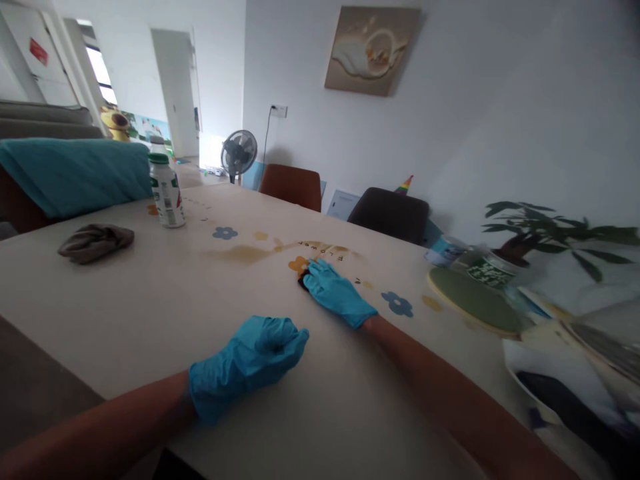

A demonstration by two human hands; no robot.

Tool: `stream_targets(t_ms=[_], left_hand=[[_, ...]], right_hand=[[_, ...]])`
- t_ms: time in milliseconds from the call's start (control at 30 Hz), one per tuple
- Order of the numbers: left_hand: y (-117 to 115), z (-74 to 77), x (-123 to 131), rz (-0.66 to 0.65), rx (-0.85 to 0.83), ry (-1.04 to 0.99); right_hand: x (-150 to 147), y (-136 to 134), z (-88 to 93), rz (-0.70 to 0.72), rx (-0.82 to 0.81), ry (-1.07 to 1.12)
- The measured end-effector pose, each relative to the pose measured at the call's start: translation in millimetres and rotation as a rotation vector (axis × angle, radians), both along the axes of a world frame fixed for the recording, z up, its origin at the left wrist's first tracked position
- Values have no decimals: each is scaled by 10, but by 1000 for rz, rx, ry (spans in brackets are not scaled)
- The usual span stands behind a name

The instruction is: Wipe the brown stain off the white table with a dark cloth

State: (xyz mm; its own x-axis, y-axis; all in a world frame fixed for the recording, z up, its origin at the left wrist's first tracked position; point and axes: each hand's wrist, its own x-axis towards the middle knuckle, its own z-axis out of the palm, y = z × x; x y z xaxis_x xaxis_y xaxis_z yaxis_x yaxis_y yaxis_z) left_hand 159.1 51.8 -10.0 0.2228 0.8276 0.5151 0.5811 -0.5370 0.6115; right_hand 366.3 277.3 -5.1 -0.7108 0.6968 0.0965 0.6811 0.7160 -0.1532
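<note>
My right hand (335, 291), in a blue glove, presses down on a small dark pad (303, 281) on the white table (195, 313). Most of that pad is hidden beneath the fingers, so I cannot tell whether it is a sponge or a cloth. It lies beside the orange flower print (298, 265). Nearer to me, my left hand (250, 360), gloved too, is curled into a loose fist over the tabletop, with nothing visible in it. A brownish wet smear (240, 254) runs across the table beyond both hands.
A crumpled brown cloth (97, 242) and a white bottle with a green cap (167, 193) stand on the left. On the right are a green round mat (473, 300), a potted plant (493, 267) and a dark phone-like object (565, 400). Chairs (290, 187) line the far edge.
</note>
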Motion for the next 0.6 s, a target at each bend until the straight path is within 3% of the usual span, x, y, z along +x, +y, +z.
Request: stream_targets(t_ms=[200, 333, 467, 600], left_hand=[[3, -68, -66, 29, -120, -53], [-1, 0, -54, -6, -115, -50], [-9, 52, -22, -58, -72, -92], [-15, -48, -54, -1, -35, -40]], right_hand=[[280, -848, -123, 212, -47, 194], [434, -1275, -139, 320, -45, 226], [428, -1367, -144, 367, -38, 224], [243, -1115, -159, 345, -20, 158]])
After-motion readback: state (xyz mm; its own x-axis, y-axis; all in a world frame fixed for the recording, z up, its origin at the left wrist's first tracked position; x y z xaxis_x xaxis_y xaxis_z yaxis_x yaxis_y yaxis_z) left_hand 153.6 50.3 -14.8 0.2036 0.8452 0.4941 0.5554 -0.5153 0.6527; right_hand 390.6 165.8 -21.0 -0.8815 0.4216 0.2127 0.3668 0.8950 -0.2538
